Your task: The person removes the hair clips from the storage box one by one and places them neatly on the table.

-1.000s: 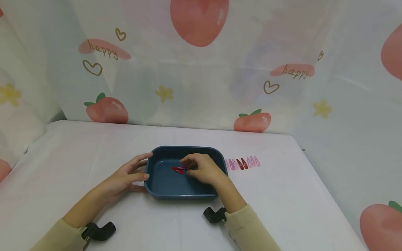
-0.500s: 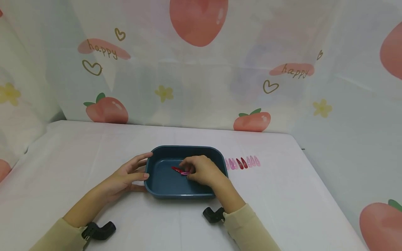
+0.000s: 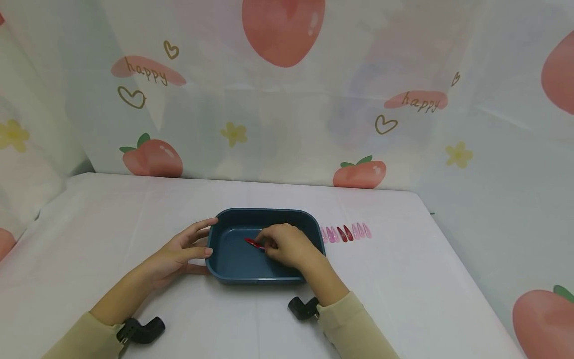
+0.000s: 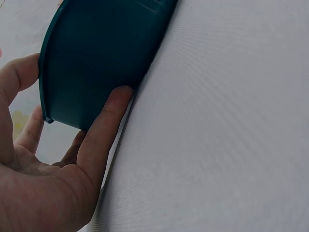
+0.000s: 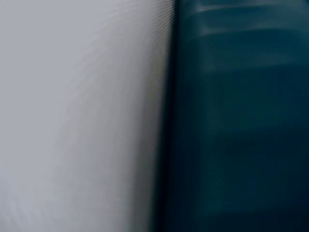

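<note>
A dark blue rectangular tray (image 3: 237, 264) stands on the white table. My left hand (image 3: 175, 254) touches its left end, fingertips against the rim and outer wall. In the left wrist view, fingers (image 4: 108, 121) rest against the tray's outer side. My right hand (image 3: 289, 244) reaches over the tray with curled fingers, pinching a purple-pink hair clip that is mostly hidden beneath them. A red hair clip (image 3: 252, 243) lies on the tray's floor beside those fingertips. The right wrist view shows only the tray's outer wall (image 5: 241, 121) and the table, not the hand.
Right of the tray, several hair clips lie in a row: pink clips (image 3: 360, 230), red clips (image 3: 345, 234) and purple-pink clips (image 3: 332, 235). The tray's right wall partly hides the row's left end. A printed fruit curtain (image 3: 287, 114) hangs behind the table.
My right hand has shifted slightly toward me, carrying the purple-pink clip down beside the red one; less of that clip shows now. The left hand and tray have stayed still.
</note>
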{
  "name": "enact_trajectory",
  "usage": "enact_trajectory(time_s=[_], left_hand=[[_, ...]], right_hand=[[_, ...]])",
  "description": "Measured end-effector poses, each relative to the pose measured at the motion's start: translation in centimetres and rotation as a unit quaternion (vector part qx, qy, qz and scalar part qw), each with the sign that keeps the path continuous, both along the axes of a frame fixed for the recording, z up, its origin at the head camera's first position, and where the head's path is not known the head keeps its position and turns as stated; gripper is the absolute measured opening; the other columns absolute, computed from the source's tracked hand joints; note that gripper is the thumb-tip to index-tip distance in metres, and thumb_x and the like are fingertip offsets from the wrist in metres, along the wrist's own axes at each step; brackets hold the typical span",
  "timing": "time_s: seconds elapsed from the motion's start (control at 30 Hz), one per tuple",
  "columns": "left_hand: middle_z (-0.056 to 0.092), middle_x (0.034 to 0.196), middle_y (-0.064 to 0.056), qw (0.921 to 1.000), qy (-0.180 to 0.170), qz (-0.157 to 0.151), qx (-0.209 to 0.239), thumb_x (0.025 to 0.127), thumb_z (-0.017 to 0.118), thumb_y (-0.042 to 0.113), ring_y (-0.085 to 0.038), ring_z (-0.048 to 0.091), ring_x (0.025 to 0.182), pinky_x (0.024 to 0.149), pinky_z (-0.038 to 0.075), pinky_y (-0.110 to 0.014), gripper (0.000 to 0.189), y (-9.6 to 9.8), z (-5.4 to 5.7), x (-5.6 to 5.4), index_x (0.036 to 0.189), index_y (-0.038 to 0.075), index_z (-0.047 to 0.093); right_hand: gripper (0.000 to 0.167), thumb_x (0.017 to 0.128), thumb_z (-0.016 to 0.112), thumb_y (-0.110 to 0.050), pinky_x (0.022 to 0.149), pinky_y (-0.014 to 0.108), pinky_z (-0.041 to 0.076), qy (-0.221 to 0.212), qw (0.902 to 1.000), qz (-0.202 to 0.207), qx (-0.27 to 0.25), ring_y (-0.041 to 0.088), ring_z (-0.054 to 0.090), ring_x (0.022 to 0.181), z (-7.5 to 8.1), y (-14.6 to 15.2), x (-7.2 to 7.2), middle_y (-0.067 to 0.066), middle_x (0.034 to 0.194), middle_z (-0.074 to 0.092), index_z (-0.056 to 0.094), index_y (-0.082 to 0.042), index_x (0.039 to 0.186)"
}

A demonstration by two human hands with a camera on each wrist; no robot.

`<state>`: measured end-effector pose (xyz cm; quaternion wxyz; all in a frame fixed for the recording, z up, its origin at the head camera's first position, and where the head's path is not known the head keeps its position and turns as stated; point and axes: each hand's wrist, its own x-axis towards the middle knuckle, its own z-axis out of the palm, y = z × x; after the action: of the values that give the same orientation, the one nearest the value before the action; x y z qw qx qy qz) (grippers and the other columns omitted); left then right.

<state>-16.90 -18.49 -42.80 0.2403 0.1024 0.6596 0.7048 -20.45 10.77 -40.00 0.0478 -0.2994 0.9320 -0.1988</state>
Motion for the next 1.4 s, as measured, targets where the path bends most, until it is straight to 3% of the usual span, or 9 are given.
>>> enact_trajectory(time_s=[0.3,0.5,0.63,0.9,1.0,1.07,1.17,1.3,1.4], left_hand=[[0.014,0.163,-0.018,1.0000,-0.001,0.001,-0.006,0.097,0.063,0.011,-0.050,0.028,0.144,0.091,0.054,-0.057,0.072,0.1,0.0,0.0,0.157,0.022,0.026],[0.014,0.163,-0.018,1.0000,0.002,-0.001,-0.004,0.096,0.063,0.011,-0.050,0.027,0.145,0.092,0.053,-0.057,0.072,0.1,0.0,0.0,0.157,0.023,0.027],[0.013,0.163,-0.018,1.0000,0.003,-0.001,-0.004,0.096,0.064,0.012,-0.050,0.026,0.145,0.092,0.053,-0.058,0.072,0.1,-0.1,0.1,0.157,0.022,0.027],[0.014,0.163,-0.018,1.0000,0.005,0.000,-0.002,0.096,0.064,0.013,-0.050,0.025,0.145,0.092,0.053,-0.058,0.072,0.1,-0.1,0.1,0.157,0.022,0.028],[0.015,0.163,-0.018,1.0000,0.005,0.003,-0.003,0.096,0.064,0.012,-0.050,0.026,0.145,0.091,0.053,-0.058,0.071,0.1,-0.1,0.1,0.157,0.023,0.028],[0.015,0.163,-0.019,1.0000,0.004,0.004,-0.004,0.096,0.064,0.012,-0.050,0.027,0.144,0.091,0.053,-0.058,0.071,0.0,-0.1,0.1,0.157,0.022,0.028],[0.015,0.163,-0.018,1.0000,0.002,0.005,-0.005,0.096,0.064,0.012,-0.050,0.028,0.144,0.091,0.054,-0.057,0.071,0.1,0.0,0.1,0.157,0.023,0.028],[0.015,0.163,-0.018,1.0000,0.001,0.005,-0.005,0.096,0.064,0.012,-0.050,0.028,0.144,0.091,0.054,-0.057,0.072,0.1,0.0,0.0,0.157,0.023,0.028],[0.014,0.164,-0.018,1.0000,0.002,0.003,-0.002,0.096,0.065,0.012,-0.050,0.027,0.145,0.091,0.053,-0.058,0.072,0.0,0.0,0.0,0.157,0.022,0.028]], right_hand=[[0.028,0.091,0.062,-0.006,0.064,0.023,0.048,-0.014,0.9987,-0.011,-0.048,0.006,0.057,0.074,-0.1,0.3,-0.1,-0.008,0.089,0.069,0.075,-0.021,0.110],[0.021,0.096,0.064,-0.012,0.070,0.024,0.051,-0.056,0.9890,-0.013,-0.137,0.007,0.059,0.077,0.2,0.8,-0.5,-0.009,0.089,0.067,0.074,-0.016,0.114],[0.022,0.097,0.063,-0.012,0.073,0.025,0.055,-0.105,0.9701,-0.021,-0.218,0.012,0.065,0.080,0.7,1.3,-0.7,0.000,0.092,0.070,0.072,-0.010,0.117],[0.030,0.098,0.061,-0.007,0.079,0.035,0.060,-0.222,0.9018,-0.029,-0.370,0.035,0.068,0.088,1.9,2.3,-1.1,0.032,0.111,0.062,0.063,0.003,0.126],[0.034,0.096,0.063,-0.003,0.081,0.035,0.060,-0.241,0.8855,-0.032,-0.396,0.029,0.070,0.089,2.1,2.7,-1.3,0.033,0.117,0.061,0.062,0.004,0.129],[0.037,0.094,0.063,-0.002,0.083,0.035,0.060,-0.252,0.8777,-0.033,-0.406,0.025,0.071,0.091,2.2,2.9,-1.4,0.031,0.123,0.061,0.060,0.004,0.130],[0.040,0.093,0.065,-0.003,0.086,0.036,0.059,-0.263,0.8715,-0.031,-0.413,0.030,0.071,0.099,2.5,3.3,-1.5,0.027,0.128,0.062,0.060,0.002,0.132],[0.043,0.093,0.066,-0.004,0.088,0.038,0.058,-0.266,0.8694,-0.021,-0.416,0.047,0.063,0.111,3.0,4.0,-1.4,0.023,0.130,0.063,0.058,0.001,0.135],[0.043,0.094,0.066,-0.004,0.089,0.038,0.058,-0.264,0.8714,-0.019,-0.413,0.047,0.063,0.112,3.2,4.6,-1.3,0.024,0.130,0.062,0.058,-0.001,0.136]])
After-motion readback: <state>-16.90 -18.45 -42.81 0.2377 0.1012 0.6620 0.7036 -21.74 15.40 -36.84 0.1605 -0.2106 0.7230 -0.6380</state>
